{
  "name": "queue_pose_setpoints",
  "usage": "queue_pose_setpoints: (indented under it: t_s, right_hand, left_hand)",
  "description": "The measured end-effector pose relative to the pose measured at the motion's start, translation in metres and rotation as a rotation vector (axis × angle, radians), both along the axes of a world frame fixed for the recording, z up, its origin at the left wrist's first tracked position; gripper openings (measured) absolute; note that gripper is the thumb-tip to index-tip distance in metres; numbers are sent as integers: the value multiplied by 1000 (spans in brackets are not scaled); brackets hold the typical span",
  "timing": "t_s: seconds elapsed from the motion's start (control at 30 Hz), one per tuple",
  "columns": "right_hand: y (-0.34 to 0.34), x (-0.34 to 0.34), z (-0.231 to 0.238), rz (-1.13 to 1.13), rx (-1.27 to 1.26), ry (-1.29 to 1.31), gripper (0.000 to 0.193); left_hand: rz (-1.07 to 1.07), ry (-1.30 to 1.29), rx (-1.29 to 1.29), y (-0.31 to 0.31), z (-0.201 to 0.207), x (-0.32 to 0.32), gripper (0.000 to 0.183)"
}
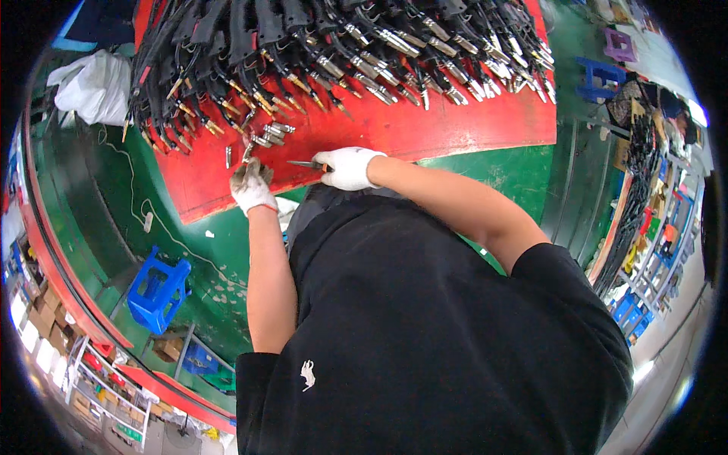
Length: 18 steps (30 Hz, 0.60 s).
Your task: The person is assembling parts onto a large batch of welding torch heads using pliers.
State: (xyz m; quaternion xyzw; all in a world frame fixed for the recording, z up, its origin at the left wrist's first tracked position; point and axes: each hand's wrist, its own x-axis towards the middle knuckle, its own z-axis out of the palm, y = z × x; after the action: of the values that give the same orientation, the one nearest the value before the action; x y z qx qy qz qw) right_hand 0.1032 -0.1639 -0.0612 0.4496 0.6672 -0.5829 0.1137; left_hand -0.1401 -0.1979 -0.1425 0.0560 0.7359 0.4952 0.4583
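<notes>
My left hand [254, 186], in a soiled white glove, is closed at the red table's near edge. Its fingers pinch a slim metal fitting [247, 153] that points away from me; how far it reaches into the glove is hidden. To the right, my right hand [350, 168], in a cleaner white glove, grips a pointed hand tool [305, 164]. The tool's thin metal tip points left, and a bit of dark and orange handle shows. Several loose silver metal sleeves [273, 135] lie just beyond my left hand, with one more sleeve [228, 157] left of it.
A dense row of black cable assemblies [250, 34] with brass and silver ends covers the far part of the red table [485, 125]. A white sack [95, 87] sits at the left. On the green floor are a blue stool [158, 290] and a white cord [178, 239].
</notes>
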Motion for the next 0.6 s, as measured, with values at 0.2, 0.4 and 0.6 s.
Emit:
queue_pose_setpoints:
  t_s: [0.2, 0.4, 0.6]
  right_hand:
    - [-7, 71, 37, -369, -15, 10, 47]
    - [10, 93, 51, -507, 130, 12, 46]
    - [15, 93, 62, -560, 142, -57, 49]
  left_hand:
    - [-159, 302, -99, 11, 10, -4, 24]
    - [-350, 33, 485, 27, -4, -14, 13]
    - [-680, 85, 350, 136, 114, 86, 30]
